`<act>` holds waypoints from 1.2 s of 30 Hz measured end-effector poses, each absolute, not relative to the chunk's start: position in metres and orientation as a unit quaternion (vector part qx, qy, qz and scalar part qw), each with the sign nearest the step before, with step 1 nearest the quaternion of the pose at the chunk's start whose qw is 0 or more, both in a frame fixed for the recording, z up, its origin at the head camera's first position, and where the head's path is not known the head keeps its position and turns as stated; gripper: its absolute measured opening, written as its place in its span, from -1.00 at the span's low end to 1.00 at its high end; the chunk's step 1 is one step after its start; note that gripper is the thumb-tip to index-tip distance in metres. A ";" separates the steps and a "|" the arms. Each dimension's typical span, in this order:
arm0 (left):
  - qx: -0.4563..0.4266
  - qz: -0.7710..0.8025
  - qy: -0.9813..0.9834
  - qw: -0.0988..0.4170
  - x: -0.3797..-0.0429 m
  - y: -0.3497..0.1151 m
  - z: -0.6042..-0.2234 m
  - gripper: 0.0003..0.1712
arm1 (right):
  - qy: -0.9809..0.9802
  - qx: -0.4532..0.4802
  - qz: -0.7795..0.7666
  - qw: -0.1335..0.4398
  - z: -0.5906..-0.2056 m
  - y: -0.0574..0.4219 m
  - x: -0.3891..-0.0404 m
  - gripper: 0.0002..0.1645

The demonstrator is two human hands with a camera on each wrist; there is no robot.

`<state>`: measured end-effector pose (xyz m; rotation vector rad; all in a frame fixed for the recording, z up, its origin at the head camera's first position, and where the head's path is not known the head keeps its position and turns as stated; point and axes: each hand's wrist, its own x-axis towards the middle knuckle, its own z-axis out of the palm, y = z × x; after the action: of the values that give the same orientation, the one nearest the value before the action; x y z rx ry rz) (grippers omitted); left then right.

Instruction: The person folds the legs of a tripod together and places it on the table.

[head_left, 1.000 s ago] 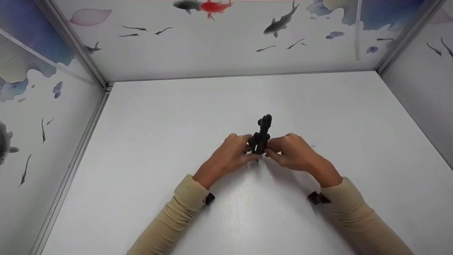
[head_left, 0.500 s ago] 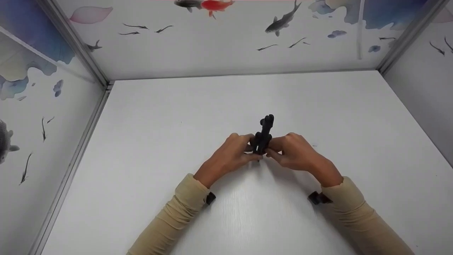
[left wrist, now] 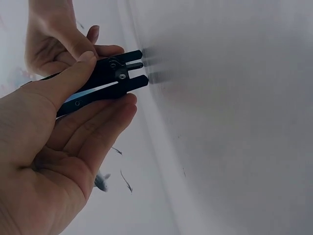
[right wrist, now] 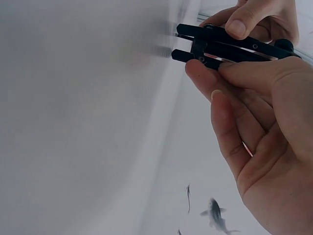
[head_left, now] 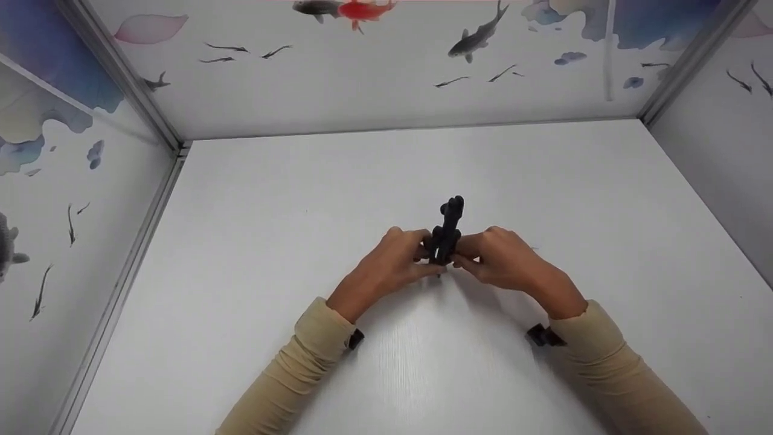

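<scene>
Both hands hold a small black folding tripod (head_left: 452, 220), upright at the middle of the white table (head_left: 386, 181). The left hand (head_left: 392, 260) has it between thumb and fingers from the left; in the left wrist view its thumb lies along the black body (left wrist: 105, 73) and its fingers lie under one leg (left wrist: 133, 84). From the other side the right hand (head_left: 504, 260) pinches a leg (right wrist: 215, 62) between thumb and index finger, with its other fingers loosely bent. The legs stand nearly parallel, with narrow gaps between them. Their tips are right at the tabletop.
White panels printed with fish (head_left: 477, 39) and blue shapes enclose the table at the back and both sides. Metal frame posts (head_left: 130, 72) stand at the corners. A black wrist camera (head_left: 356, 339) sits at the left cuff, another wrist camera (head_left: 543, 336) at the right.
</scene>
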<state>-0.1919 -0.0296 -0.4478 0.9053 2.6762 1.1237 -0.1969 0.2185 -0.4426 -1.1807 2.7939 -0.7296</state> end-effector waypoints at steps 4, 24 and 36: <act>0.300 0.376 0.875 0.054 -0.190 -0.031 -0.445 -0.45 | 0.896 -0.371 -0.241 0.031 -0.443 0.220 -0.197 -0.84; 0.301 0.459 0.808 -0.214 -0.180 -0.025 -0.419 -0.52 | 0.891 -0.365 -0.261 0.074 -0.454 0.221 -0.201 -0.83; 0.333 0.472 0.778 -0.246 -0.177 -0.021 -0.402 -0.68 | 0.888 -0.369 -0.265 0.075 -0.450 0.223 -0.203 -0.84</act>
<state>-0.1766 -0.0211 -0.4016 1.2513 2.9220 1.7709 -0.2027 0.2225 -0.4505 -1.1071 2.6625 -0.7945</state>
